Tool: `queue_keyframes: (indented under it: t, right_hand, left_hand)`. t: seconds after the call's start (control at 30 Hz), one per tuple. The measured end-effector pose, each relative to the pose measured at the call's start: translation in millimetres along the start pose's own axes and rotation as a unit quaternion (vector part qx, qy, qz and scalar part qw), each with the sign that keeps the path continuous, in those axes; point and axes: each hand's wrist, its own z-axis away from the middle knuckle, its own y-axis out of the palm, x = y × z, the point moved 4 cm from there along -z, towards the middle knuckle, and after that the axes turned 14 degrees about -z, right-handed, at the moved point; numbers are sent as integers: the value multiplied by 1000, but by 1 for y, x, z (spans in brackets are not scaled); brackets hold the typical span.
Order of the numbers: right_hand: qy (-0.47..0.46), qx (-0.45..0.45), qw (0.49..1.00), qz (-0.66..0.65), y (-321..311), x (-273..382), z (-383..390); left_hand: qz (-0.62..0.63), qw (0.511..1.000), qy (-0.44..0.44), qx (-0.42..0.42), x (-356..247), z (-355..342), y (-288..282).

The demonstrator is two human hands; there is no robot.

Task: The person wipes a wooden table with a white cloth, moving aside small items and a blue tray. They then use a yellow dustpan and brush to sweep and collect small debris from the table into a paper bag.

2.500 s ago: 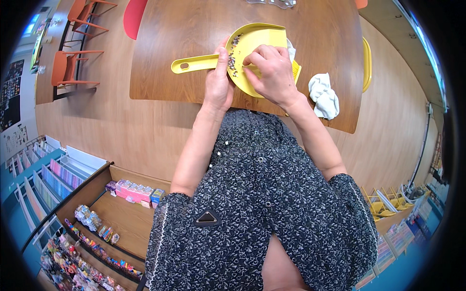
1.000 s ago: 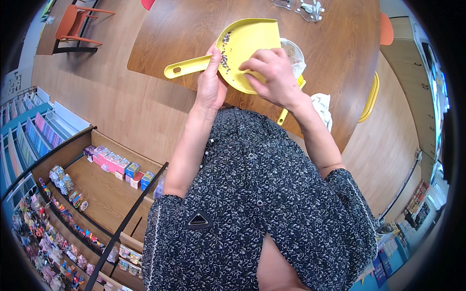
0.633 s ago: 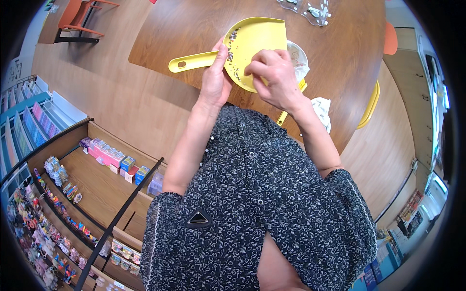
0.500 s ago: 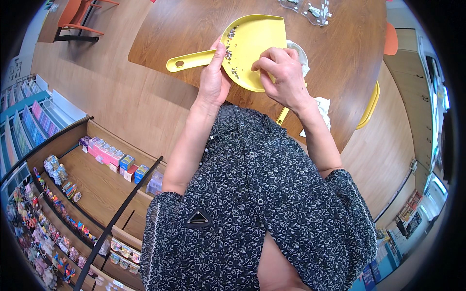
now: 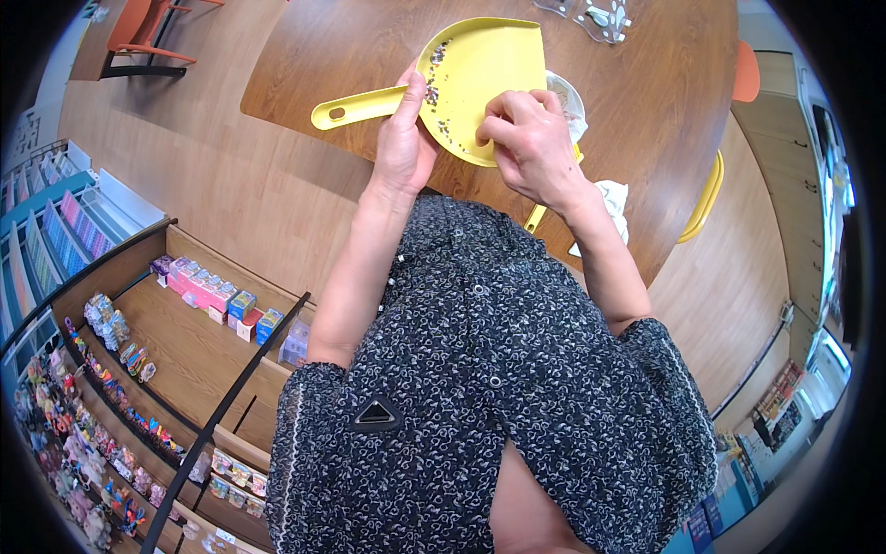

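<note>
A yellow dustpan (image 5: 489, 65) is held over the table, its handle pointing left. My left hand (image 5: 404, 138) grips its rim beside the handle, thumb on top and the other fingers underneath. Small dark and pale bits (image 5: 432, 92) lie scattered along the pan's left and lower inner edge. Over the pan's lower right part, my right hand (image 5: 533, 148) has its fingers curled together in a pinch; whatever is between them is hidden. A white bowl (image 5: 574, 103), partly covered by the right hand, stands just right of the pan. Below that hand shows a yellow handle (image 5: 535, 218).
The brown wooden table (image 5: 664, 111) carries a white cloth (image 5: 613, 205) near its right front edge and a clear tray-like item (image 5: 604, 20) at the back. A yellow chair (image 5: 706, 198) and an orange chair (image 5: 746, 72) stand at the right. Shelves with small goods (image 5: 208, 291) are at lower left.
The dustpan and my left hand have shifted slightly up and left. More of the white bowl's inside shows. My right hand stays pinched over the pan.
</note>
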Motion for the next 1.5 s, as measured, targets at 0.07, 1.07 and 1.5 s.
queue_keyframes:
  t: [0.07,1.07,1.5]
  right_hand:
    - [3,-11,1000,-2,-4,-2,1]
    - [-3,40,999,-5,-5,4,12]
    - [8,55,998,7,-6,-5,11]
  left_hand:
    - [9,1000,2,6,0,-2,1]
    - [16,1000,11,17,3,-7,3]
    - [11,1000,22,7,1,-10,5]
